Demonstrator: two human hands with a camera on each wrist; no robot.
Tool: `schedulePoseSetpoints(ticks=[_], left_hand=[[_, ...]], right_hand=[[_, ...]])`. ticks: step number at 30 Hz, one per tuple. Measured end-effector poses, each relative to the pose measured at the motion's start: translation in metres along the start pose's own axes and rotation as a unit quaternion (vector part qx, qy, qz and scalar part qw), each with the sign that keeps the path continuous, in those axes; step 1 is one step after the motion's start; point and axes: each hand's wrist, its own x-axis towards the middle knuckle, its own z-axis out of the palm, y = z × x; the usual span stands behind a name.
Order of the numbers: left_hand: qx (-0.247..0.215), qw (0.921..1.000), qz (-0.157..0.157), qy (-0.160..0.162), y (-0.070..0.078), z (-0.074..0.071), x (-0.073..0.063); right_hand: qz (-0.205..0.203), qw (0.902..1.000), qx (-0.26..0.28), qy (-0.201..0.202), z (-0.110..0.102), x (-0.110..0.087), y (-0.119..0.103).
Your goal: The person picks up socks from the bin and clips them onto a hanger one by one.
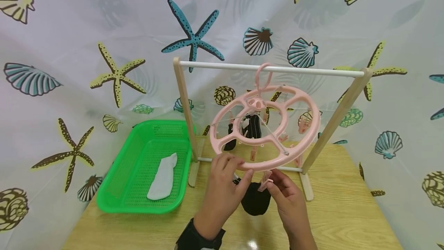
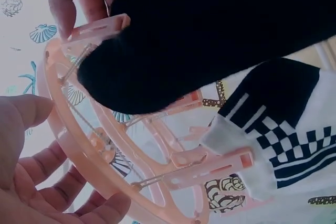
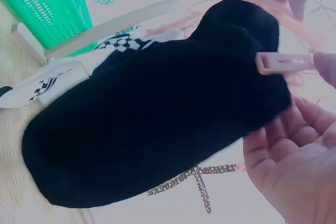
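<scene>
A round pink drying hanger [image 1: 316, 122] hangs by its hook from a rack. My left hand [image 1: 222, 180] holds the near side of its rim, fingers curled round it in the left wrist view. With my right hand [image 1: 289, 201] I pinch a pink clothes peg [image 3: 286, 63] at the front of the hanger, thumb on its end. The peg is on the edge of a black sock [image 3: 147, 124], which hangs below the rim; my right fingers lie partly behind the sock. Close by, a black-and-white checkered sock [image 2: 294, 145] hangs from another peg.
The rack has a white top bar [image 1: 312, 71] and wooden legs. More dark socks [image 1: 254, 127] hang at the far side of the hanger. On the left of the wooden table [image 1: 347, 211] stands a green basket [image 1: 107, 188] with a white sock [image 1: 163, 176] inside. A patterned curtain hangs behind.
</scene>
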Motion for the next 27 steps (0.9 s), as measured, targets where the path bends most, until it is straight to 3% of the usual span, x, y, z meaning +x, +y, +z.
schedulePoseSetpoints(ticks=[8,14,16,19,23,27], left_hand=[[-0.01,0.9996,0.012,0.022,-0.005,-0.003,0.004],[-0.022,0.9988,0.024,0.036,-0.008,-0.004,0.009],[-0.026,0.9988,0.019,0.036,-0.008,-0.004,0.01],[-0.029,0.9989,0.012,0.035,-0.008,-0.004,0.01],[-0.029,0.9988,0.011,0.038,-0.009,-0.004,0.009],[-0.029,0.9989,0.012,0.034,-0.01,-0.004,0.009]], right_hand=[[0.008,0.9952,-0.052,0.083,-0.008,-0.006,-0.006],[-0.025,0.9835,-0.015,0.178,-0.018,-0.002,-0.018],[-0.023,0.9809,-0.013,0.193,-0.022,0.005,-0.023],[-0.001,0.9836,-0.027,0.178,-0.028,0.018,-0.03],[-0.019,0.9946,-0.035,0.096,-0.034,0.037,-0.032],[-0.025,0.9993,-0.016,0.023,-0.033,0.047,-0.033]])
